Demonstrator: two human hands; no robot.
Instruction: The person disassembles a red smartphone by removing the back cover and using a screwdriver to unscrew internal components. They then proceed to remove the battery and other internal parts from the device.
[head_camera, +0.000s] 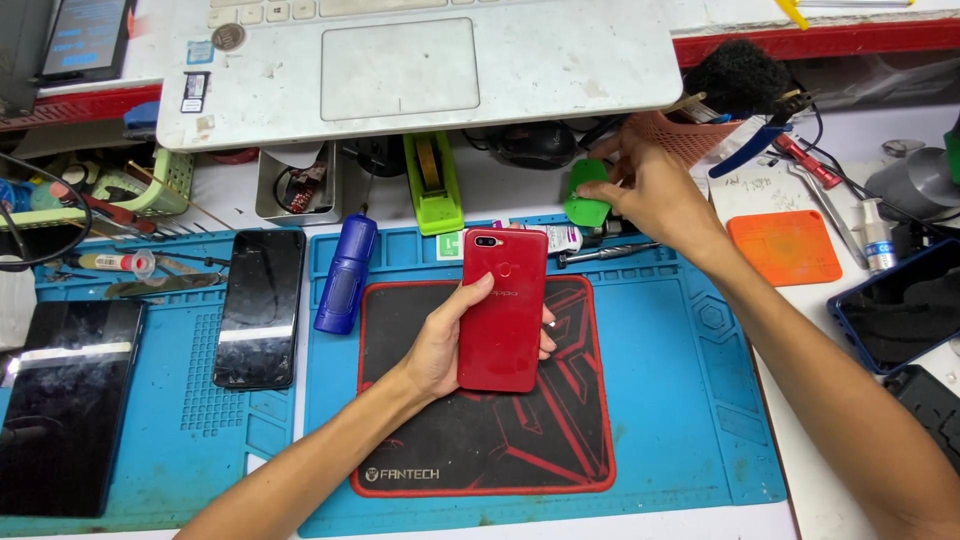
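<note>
Head view: glossy red slab phone (503, 310) in left hand (440, 350), right hand (655, 190) on green plastic tool (585, 193).

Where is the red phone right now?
In the head view, the red phone is back-up in the left hand, held over the black and red mouse pad in the middle of the blue mat.

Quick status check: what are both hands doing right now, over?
Left hand grips red phone, back side up, over black mouse pad. Right hand reaches to green plastic tool beneath the laptop edge. Nothing blocking.
</note>
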